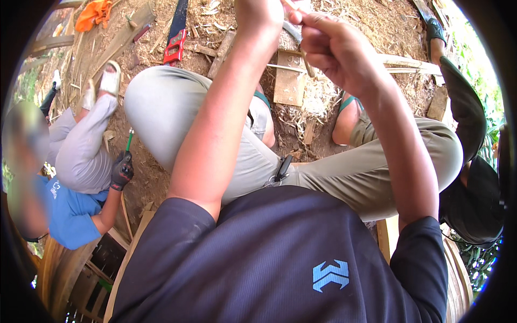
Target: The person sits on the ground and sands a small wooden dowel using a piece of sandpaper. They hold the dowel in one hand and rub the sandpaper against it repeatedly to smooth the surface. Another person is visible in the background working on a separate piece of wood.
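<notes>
My left hand (pixel 259 13) is raised at the top edge, which cuts off most of its fingers. Close beside it, my right hand (pixel 336 46) is closed, its fingers curled and its thumb and forefinger pinched at the end of a thin orange-brown strip (pixel 291 5). The strip runs toward my left hand and out of the picture. Below the right hand's fingers is a curved tool with a grey blade (pixel 292 31) and a brown handle (pixel 309 65); whether it touches the hand I cannot tell. A flat wooden board (pixel 290 81) lies between my feet.
Curled wood shavings (pixel 320 99) cover the ground around my feet. A red-handled saw (pixel 175 47) lies ahead to the left, near an orange cloth (pixel 92 14). At left sits a person in a blue shirt (pixel 75 215), a gloved hand (pixel 122 171) by a green-handled tool (pixel 130 139). Another person's dark-clothed leg (pixel 466 107) is at right.
</notes>
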`<state>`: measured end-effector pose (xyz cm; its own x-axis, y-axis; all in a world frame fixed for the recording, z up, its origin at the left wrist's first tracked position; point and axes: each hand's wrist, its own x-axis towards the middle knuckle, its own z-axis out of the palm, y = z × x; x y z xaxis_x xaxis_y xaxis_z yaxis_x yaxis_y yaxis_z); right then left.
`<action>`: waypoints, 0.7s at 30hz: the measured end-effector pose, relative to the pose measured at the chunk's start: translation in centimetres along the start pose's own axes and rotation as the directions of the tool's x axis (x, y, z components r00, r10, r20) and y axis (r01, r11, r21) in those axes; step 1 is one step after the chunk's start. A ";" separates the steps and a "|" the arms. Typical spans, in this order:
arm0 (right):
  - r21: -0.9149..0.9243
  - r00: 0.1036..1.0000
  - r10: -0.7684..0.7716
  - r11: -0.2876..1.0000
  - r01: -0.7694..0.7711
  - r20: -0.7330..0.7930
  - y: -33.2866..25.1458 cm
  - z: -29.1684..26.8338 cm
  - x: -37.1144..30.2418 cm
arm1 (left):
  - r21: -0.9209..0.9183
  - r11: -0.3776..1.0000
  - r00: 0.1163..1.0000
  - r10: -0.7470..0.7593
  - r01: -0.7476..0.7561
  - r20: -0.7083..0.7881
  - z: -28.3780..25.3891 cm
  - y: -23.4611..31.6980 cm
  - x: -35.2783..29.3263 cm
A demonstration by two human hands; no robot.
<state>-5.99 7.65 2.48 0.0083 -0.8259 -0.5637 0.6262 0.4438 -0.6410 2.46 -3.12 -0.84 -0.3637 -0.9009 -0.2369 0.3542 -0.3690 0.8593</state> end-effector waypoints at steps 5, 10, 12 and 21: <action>-0.924 0.632 -0.738 0.032 0.381 0.235 2.0 -0.7 0.9 | 0.118 0.977 0.982 0.185 -0.179 -0.045 -0.7 -2.2 -1.3; -0.927 0.764 -0.633 0.201 0.317 0.124 1.3 -1.1 1.1 | 0.324 0.938 0.987 0.084 -0.124 0.134 -1.3 -0.6 -1.5; -0.800 0.883 -0.469 0.533 0.274 -0.010 0.5 -0.4 0.4 | 0.196 0.971 0.990 0.131 -0.140 0.057 -0.7 -1.1 -1.2; 0.070 0.982 0.004 0.997 -0.018 0.189 -0.6 -1.2 -0.8 | 0.162 0.985 0.998 0.060 -0.057 -0.010 0.0 -0.6 -0.9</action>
<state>-7.31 8.45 2.64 0.1581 -0.8748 -0.4580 0.6790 0.4331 -0.5928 2.60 -2.07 -1.10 -0.3336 -0.9235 -0.1896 0.2301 -0.2748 0.9336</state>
